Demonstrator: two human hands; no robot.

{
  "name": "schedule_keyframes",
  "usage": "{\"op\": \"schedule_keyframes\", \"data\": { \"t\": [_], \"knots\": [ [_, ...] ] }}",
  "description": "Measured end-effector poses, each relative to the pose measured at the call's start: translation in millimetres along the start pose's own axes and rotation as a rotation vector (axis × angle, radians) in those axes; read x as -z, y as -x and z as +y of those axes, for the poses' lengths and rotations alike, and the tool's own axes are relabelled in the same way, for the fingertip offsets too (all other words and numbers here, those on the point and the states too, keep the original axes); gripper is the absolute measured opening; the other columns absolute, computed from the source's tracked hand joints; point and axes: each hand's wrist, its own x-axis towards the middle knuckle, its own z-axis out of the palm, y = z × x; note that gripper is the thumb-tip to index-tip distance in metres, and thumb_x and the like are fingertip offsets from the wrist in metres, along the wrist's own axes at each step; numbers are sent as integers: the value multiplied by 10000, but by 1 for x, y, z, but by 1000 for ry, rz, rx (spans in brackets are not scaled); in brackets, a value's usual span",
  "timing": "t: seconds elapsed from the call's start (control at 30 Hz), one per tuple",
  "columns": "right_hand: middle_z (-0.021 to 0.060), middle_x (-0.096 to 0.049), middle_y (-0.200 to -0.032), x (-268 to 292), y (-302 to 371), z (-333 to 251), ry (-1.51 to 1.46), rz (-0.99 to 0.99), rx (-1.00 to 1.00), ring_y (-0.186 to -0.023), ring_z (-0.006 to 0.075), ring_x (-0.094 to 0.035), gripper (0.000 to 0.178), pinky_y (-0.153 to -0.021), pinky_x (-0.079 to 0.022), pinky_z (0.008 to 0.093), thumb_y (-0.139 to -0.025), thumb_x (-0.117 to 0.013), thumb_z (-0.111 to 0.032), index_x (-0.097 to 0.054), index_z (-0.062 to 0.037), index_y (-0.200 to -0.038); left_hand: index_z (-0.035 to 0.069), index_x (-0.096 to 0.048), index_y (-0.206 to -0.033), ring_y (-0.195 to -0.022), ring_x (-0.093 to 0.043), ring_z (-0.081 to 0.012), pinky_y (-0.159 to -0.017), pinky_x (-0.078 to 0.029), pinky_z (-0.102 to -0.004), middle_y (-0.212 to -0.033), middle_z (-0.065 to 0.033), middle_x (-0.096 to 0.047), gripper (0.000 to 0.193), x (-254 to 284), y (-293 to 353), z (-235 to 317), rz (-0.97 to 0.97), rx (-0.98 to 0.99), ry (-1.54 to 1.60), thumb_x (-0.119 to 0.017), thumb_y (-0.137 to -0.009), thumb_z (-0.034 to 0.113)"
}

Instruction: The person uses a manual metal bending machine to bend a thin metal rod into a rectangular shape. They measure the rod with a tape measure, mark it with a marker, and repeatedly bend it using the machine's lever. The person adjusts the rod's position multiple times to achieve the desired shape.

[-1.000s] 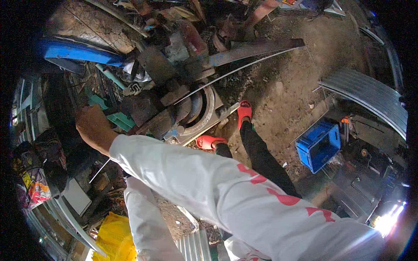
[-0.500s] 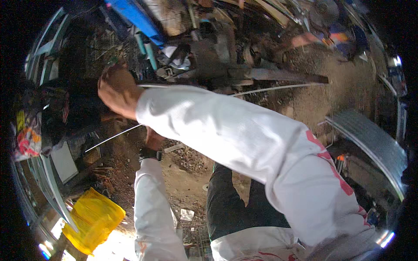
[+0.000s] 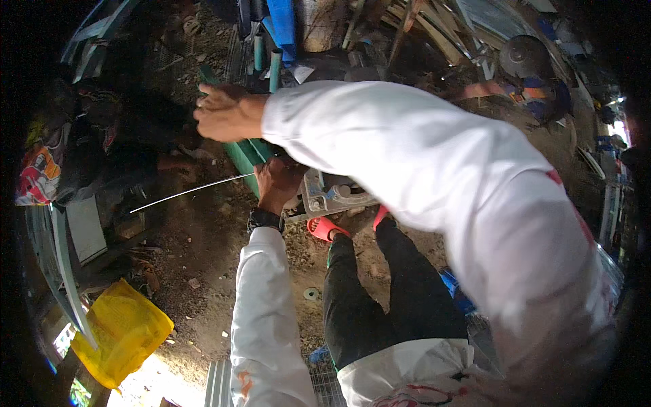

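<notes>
My right hand (image 3: 227,117) reaches across to the left, its white sleeve passing over the scene. Its fingers look curled around a long green bar (image 3: 241,152), though the palm side is hidden. Lower down, my left hand (image 3: 277,178), with a dark watch at the wrist, is closed beside the bar's lower end. A thin metal rod (image 3: 190,192) slants from the left up to its fingers and seems held there. A grey metal base with a round fitting (image 3: 339,193) lies just right of my left hand, partly under my right sleeve.
At the left are another person's dark-clothed body and hand (image 3: 178,161). A yellow sheet (image 3: 122,332) lies at the lower left. Green pipes (image 3: 274,71) and a blue object (image 3: 281,27) stand behind. Pink shoes (image 3: 327,229) are on the dirt floor, near a small disc (image 3: 310,293).
My view has shifted, bringing the pink shoes and grey base into sight. Both hands appear farther right, and the green bar shows between them. The right hand is less blurred.
</notes>
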Motion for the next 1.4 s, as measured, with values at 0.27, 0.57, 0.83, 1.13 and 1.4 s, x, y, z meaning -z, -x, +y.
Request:
{"op": "schedule_keyframes", "data": {
  "t": [0.27,0.57,0.83,1.13,1.4],
  "knots": [
    [106,-660,-826,235,217,120,-689,-186,-610,-771,298,-663,251,-675,-523,405,-947,-633,-337,-685,-95,-904,232,-750,-1053,-995,-630,-260,-898,-367,-572,-1080,-7,-719,307,33,11,3,-300,169,-142,-569,-934,449],
    [35,-689,-998,301,794,148,-564,-145,-1815,-873,149,-631,280,-788,-492,289,-959,-636,-261,-671,-26,-1108,40,-555,-1305,-1137,-565,-336,-1058,-330,-469,-1278,-200,-579,432,-17,29,-158,-41,-310,-399,-616,-920,227],
    [20,-641,-1244,240,735,126,-1133,-455,-1870,-1021,159,-600,652,-823,-490,311,-920,-546,-608,-596,-95,-1318,56,-509,-1350,-1206,-528,-335,-1112,-305,-425,-1334,-199,-538,461,61,40,-183,-250,5,-559,-578,-938,252],
    [-40,-476,-1423,214,792,84,-1363,-134,-2236,-1160,121,-511,521,-754,-494,253,-1023,-390,-471,-433,-210,-1471,142,-572,-1326,-1208,-552,-299,-1106,-339,-441,-1298,-132,-602,383,66,24,-99,-475,-21,-837,-513,-966,257],
    [21,-631,-724,251,827,-24,-1347,108,-2170,-543,122,-574,432,-466,-411,259,-988,-469,-531,-615,-128,-1042,61,-688,-1106,-1115,-609,-323,-969,-451,-414,-1145,-174,-672,306,50,24,-47,-323,97,-620,-520,-958,269]
  ]
}}
